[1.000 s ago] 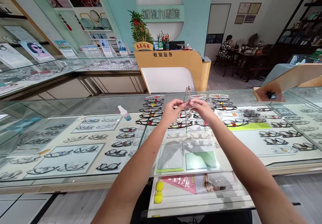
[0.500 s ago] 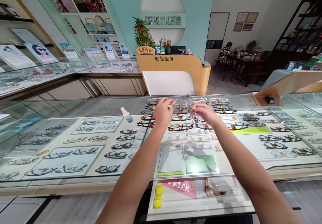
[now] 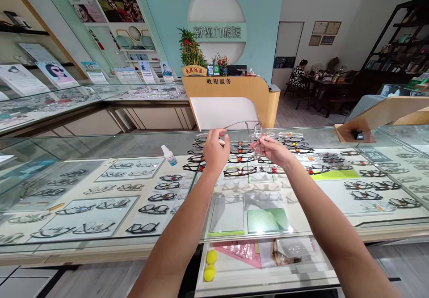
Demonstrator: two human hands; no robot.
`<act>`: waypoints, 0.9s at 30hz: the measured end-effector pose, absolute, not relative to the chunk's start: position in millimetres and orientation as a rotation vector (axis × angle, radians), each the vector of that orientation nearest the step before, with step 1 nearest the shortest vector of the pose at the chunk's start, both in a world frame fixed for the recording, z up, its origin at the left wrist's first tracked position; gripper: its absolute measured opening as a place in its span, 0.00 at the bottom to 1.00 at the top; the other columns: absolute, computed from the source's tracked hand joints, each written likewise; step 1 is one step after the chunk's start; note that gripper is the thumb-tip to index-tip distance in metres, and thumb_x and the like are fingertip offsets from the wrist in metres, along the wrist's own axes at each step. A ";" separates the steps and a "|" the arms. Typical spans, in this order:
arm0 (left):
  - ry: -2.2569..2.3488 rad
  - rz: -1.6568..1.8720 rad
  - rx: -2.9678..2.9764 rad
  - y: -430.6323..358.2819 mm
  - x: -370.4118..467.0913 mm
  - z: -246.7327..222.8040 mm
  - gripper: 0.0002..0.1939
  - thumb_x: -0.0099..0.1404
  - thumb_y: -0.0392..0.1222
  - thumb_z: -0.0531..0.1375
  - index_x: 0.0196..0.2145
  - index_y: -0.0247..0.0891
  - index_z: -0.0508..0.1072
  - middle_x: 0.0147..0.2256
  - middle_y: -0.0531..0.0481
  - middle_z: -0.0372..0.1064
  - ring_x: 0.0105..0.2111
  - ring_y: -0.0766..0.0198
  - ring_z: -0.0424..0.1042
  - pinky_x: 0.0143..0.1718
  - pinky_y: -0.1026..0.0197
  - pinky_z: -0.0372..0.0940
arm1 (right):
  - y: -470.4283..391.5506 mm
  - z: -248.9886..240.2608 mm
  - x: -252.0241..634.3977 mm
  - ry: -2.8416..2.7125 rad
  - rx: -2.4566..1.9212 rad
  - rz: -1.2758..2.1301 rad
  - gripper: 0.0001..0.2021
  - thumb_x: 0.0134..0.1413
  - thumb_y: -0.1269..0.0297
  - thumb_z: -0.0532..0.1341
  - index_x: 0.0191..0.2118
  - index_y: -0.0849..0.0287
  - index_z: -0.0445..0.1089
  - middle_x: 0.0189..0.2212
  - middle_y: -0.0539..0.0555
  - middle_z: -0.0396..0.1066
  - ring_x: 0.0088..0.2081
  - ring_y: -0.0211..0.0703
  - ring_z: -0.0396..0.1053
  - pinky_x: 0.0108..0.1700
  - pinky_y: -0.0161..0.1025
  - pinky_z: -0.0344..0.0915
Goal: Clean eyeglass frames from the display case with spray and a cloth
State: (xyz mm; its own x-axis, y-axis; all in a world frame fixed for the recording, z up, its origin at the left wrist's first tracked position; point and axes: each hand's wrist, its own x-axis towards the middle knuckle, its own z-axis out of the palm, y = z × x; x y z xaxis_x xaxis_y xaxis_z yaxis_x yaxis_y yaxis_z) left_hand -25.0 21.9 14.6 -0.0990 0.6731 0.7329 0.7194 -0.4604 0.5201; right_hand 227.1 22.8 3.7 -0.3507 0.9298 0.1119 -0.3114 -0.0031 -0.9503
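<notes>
My right hand [image 3: 275,151] pinches a pair of clear-framed eyeglasses [image 3: 258,131] by the lower part of its front, raised over the counter. One thin temple of it reaches left toward my left hand [image 3: 216,149]. The fingers of that hand are curled near the temple's end, with a small pale thing among them too small to name; contact with the temple is unclear. Beneath both hands, rows of dark eyeglasses [image 3: 240,171] with coloured tags lie on the glass counter [image 3: 187,240]. A white spray bottle [image 3: 170,156] stands left of my left hand.
An open drawer [image 3: 268,284] below the counter holds yellow round things [image 3: 209,272] and a pink sheet [image 3: 241,254]. A wooden stand [image 3: 358,130] rises at the right. Beyond are a cash desk [image 3: 234,88] and a seated person [image 3: 297,75].
The eyeglasses have turned and risen slightly, so a temple now stretches leftward. My left hand's thumb and index finger have parted somewhat. My right hand keeps its hold.
</notes>
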 end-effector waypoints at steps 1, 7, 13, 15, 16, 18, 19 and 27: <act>-1.552 -1.634 -2.139 20.2 -22.5 14.6 0.09 0.76 0.39 0.58 0.50 0.40 0.77 0.45 0.44 0.76 0.46 0.53 0.76 0.49 0.55 0.67 | 23.6 3.9 227.6 -1.219 -0.730 1.557 0.20 0.52 0.45 0.78 0.38 0.51 0.74 0.48 0.55 0.86 0.54 0.51 0.82 0.60 0.47 0.75; -1.224 -1.265 -2.693 6.4 -3.6 10.1 0.19 0.77 0.36 0.56 0.59 0.46 0.79 0.46 0.47 0.76 0.38 0.59 0.75 0.43 0.58 0.65 | 25.3 5.8 227.4 -1.136 -0.680 1.587 0.18 0.53 0.47 0.78 0.38 0.50 0.73 0.47 0.55 0.86 0.54 0.52 0.82 0.60 0.48 0.75; -1.166 -1.060 -2.750 5.5 -1.3 8.1 0.18 0.78 0.39 0.56 0.57 0.47 0.82 0.50 0.45 0.77 0.37 0.60 0.75 0.38 0.59 0.63 | 24.2 5.2 222.9 -1.131 -0.685 1.572 0.16 0.56 0.47 0.76 0.40 0.50 0.74 0.47 0.55 0.86 0.50 0.50 0.82 0.56 0.48 0.76; -1.176 -1.028 -2.744 6.1 -1.2 7.9 0.16 0.79 0.42 0.57 0.56 0.46 0.82 0.50 0.44 0.77 0.37 0.59 0.75 0.37 0.59 0.63 | 23.4 4.7 220.5 -1.125 -0.665 1.574 0.17 0.55 0.48 0.76 0.39 0.51 0.75 0.47 0.55 0.86 0.48 0.49 0.82 0.55 0.47 0.76; -1.188 -1.023 -2.730 6.2 -1.0 7.7 0.15 0.79 0.42 0.57 0.56 0.46 0.82 0.50 0.44 0.77 0.36 0.59 0.75 0.37 0.59 0.62 | 23.1 4.5 219.4 -1.116 -0.654 1.572 0.17 0.54 0.48 0.77 0.39 0.51 0.75 0.47 0.55 0.86 0.47 0.48 0.82 0.55 0.47 0.76; -1.213 -1.021 -2.699 6.2 -0.8 7.3 0.15 0.79 0.42 0.57 0.55 0.45 0.82 0.48 0.45 0.78 0.37 0.59 0.76 0.37 0.58 0.62 | 22.8 4.1 217.7 -1.102 -0.631 1.565 0.18 0.52 0.47 0.79 0.38 0.51 0.77 0.47 0.54 0.86 0.47 0.48 0.81 0.55 0.46 0.77; -1.224 -1.025 -2.686 6.2 -0.9 7.1 0.15 0.79 0.41 0.57 0.55 0.44 0.82 0.48 0.45 0.78 0.37 0.59 0.76 0.38 0.58 0.62 | 22.9 3.8 217.0 -1.098 -0.621 1.562 0.18 0.52 0.47 0.79 0.39 0.51 0.78 0.47 0.54 0.86 0.47 0.48 0.81 0.56 0.46 0.77; -1.207 -1.191 -2.651 11.9 -3.9 1.9 0.09 0.78 0.43 0.64 0.50 0.46 0.86 0.43 0.49 0.79 0.37 0.61 0.77 0.39 0.59 0.62 | 27.3 -2.2 216.5 -0.991 -0.498 1.588 0.17 0.48 0.53 0.84 0.38 0.53 0.81 0.45 0.51 0.86 0.45 0.41 0.82 0.54 0.37 0.79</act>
State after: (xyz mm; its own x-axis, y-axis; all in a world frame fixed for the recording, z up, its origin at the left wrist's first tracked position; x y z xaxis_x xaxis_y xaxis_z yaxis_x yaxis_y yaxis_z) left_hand -3.9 11.9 1.9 0.4194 0.6481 0.6357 0.6443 -0.7058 0.2945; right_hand 216.5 27.3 -2.2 -0.2684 0.9440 0.1917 -0.5868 -0.0024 -0.8097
